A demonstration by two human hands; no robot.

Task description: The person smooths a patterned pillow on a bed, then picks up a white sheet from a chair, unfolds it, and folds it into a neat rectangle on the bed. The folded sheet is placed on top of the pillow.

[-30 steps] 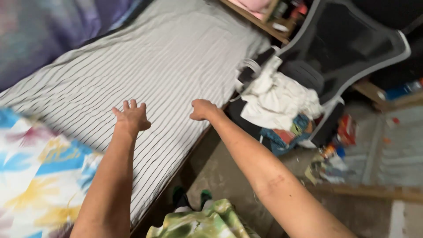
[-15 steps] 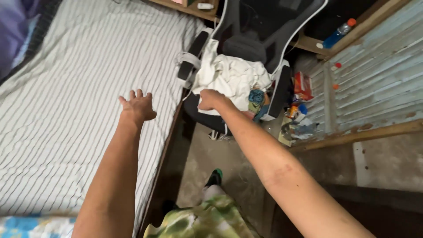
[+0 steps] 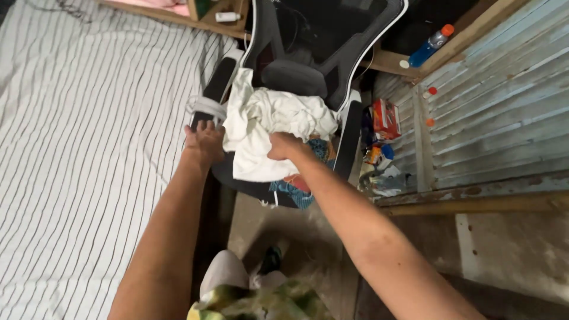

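- the right hand point(image 3: 284, 145) has come off the bed and now lies on the white cloth point(image 3: 267, 127) heaped on the chair seat, fingers curled down into the fabric; it looks like a grasp, though the fingertips are hidden, so i cannot tell how firm it is.
- the left hand point(image 3: 204, 139) has also left the striped sheet and now sits at the chair's left armrest point(image 3: 216, 86), just beside the cloth's left edge, fingers loosely spread, holding nothing.
- the white cloth lies crumpled on the seat of the black chair point(image 3: 320, 35), spilling over its front edge, with coloured clothes point(image 3: 299, 186) under it.
- both hands moving from bed to chair suggests the work has turned to the laundry pile.
- left of the chair is the bed with the striped sheet point(image 3: 89, 148); right of the chair, a red box point(image 3: 385, 115) and small clutter on the floor; behind the chair to the right, a blue bottle point(image 3: 430, 44) on a wooden ledge.
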